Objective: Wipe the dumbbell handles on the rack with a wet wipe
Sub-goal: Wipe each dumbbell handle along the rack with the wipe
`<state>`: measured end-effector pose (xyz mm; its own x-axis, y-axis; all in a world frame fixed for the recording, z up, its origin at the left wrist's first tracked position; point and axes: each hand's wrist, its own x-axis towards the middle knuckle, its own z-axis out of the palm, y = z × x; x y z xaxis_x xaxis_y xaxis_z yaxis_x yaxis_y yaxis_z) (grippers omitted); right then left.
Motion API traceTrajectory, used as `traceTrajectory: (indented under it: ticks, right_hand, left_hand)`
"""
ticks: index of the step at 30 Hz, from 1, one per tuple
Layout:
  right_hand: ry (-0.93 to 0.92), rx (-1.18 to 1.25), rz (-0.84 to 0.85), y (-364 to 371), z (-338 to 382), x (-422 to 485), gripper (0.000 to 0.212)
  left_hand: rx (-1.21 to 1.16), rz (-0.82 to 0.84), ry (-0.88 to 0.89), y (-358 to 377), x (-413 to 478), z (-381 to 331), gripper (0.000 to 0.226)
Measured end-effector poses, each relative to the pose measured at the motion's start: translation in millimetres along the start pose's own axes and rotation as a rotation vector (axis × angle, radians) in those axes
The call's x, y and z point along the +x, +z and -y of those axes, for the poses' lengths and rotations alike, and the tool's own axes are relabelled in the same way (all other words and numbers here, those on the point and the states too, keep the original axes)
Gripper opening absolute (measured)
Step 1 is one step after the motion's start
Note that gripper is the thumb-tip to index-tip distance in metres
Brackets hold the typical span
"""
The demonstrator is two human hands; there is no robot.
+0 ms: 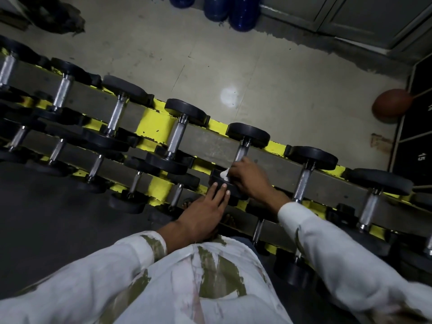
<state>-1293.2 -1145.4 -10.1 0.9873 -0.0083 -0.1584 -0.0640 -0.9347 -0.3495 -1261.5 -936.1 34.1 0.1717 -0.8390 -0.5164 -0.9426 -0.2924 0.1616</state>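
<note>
A yellow and grey rack (159, 118) runs slantwise across the view, with several black dumbbells with chrome handles on two tiers. My right hand (250, 176) grips a white wet wipe (225, 173) wrapped round the lower part of one upper-tier dumbbell's handle (242, 151). Only the top of that handle shows above my fingers. My left hand (205, 211) lies flat with straight fingers on the near black head (216, 178) of the same dumbbell.
Neighbouring dumbbells stand close on both sides, at the handle (176, 139) to the left and the handle (304, 181) to the right. Behind the rack is tiled floor (233, 66), with blue bottles (233, 12) and a brown ball (391, 105) at the far side.
</note>
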Motion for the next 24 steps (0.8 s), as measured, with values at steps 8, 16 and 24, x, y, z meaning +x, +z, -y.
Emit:
traceTrajectory:
  ticks: [8,16,24]
  right_hand:
    - [0.055,-0.447,0.875,-13.8,25.5,94.2,0.033]
    - [-0.185,-0.383,0.472,-29.4,16.5,63.9,0.023]
    - [0.342,0.171,0.053,19.4,-13.3,-16.7,0.015]
  left_hand:
    - [-0.016,-0.011,-0.019,4.6,-1.1,-0.8,0.077]
    - [-0.068,-0.010,-0.043,8.5,0.9,-1.1,0.078]
    - [-0.036,-0.006,-0.053,9.7,1.7,-7.6,0.080]
